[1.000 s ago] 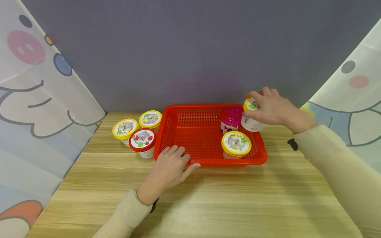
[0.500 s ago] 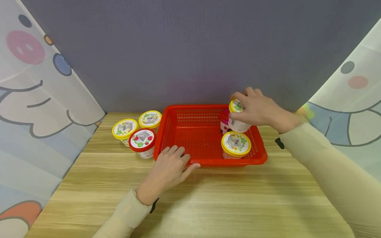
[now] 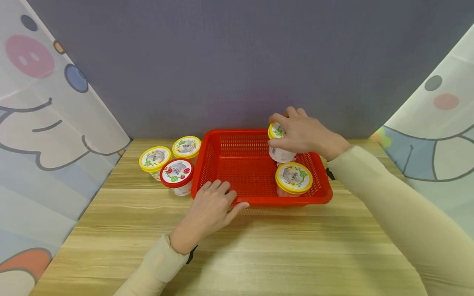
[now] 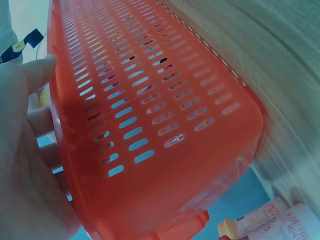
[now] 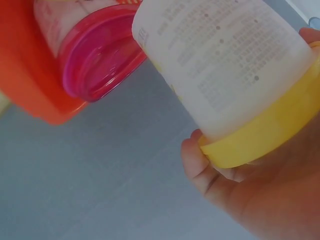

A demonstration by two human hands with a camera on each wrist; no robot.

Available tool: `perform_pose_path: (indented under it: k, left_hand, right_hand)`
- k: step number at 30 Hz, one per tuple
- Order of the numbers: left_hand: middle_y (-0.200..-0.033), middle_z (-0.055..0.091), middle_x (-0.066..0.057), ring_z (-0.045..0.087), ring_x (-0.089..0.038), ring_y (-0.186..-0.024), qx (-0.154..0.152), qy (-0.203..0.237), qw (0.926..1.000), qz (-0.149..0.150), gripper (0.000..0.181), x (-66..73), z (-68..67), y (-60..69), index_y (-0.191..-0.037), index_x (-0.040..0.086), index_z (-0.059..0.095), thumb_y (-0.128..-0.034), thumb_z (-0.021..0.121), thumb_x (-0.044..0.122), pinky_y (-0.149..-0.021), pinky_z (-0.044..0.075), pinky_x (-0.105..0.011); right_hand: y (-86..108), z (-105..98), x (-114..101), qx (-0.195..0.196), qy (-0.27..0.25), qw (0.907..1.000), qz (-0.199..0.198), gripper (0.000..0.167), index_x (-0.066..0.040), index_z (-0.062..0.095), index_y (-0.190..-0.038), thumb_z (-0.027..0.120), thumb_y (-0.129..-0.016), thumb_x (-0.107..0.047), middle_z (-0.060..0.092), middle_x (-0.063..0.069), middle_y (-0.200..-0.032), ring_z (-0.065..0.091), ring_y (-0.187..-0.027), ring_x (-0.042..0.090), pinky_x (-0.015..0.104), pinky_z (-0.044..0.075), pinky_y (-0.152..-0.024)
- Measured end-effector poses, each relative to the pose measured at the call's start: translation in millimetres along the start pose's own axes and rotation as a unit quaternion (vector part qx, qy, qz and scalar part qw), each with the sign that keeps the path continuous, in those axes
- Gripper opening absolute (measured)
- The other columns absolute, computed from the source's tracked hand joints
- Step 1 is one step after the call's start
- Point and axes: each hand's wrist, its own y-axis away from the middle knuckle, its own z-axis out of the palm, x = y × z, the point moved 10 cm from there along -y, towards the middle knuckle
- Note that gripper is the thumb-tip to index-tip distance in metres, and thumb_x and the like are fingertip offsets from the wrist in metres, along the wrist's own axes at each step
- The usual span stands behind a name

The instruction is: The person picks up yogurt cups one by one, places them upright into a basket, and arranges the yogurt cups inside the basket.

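My right hand grips a white tub with a yellow lid by the lid, above the back right part of the red plastic basket. In the right wrist view, printed text covers the side of this tub, and the fingers hold its lid. A tub with a magenta lid stands in the basket, mostly hidden behind the held tub in the head view. Another yellow-lidded tub sits in the front right corner. My left hand holds the basket's front left rim, its fingers over the inside.
Left of the basket, two yellow-lidded tubs and a red-lidded tub stand close together on the wooden table. A grey panel rises directly behind, and patterned cloth borders both sides.
My right hand has carried the yellow-lidded tub leftward, from the basket's right edge to over its back right part, covering most of the magenta-lidded one. The left hand stays in place.
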Motion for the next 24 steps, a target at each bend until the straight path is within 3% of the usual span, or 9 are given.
perform_pose_path:
  k: [24]
  left_hand:
    - [-0.076,0.057,-0.001,0.054,-0.021,-0.072,-0.003,-0.003,1.0000,0.003,0.043,1.0,0.0,-0.1,-0.078,0.015,0.070,-0.0970,0.063,0.053,-0.065,0.047,-0.034]
  right_hand:
    - [-50.0,18.4,-18.1,-0.012,-0.041,0.9991,-0.006,0.062,-0.025,0.045,-0.147,0.056,-0.091,-0.050,0.041,0.014,-0.137,0.037,-0.118,0.033,0.056,0.045,-0.090]
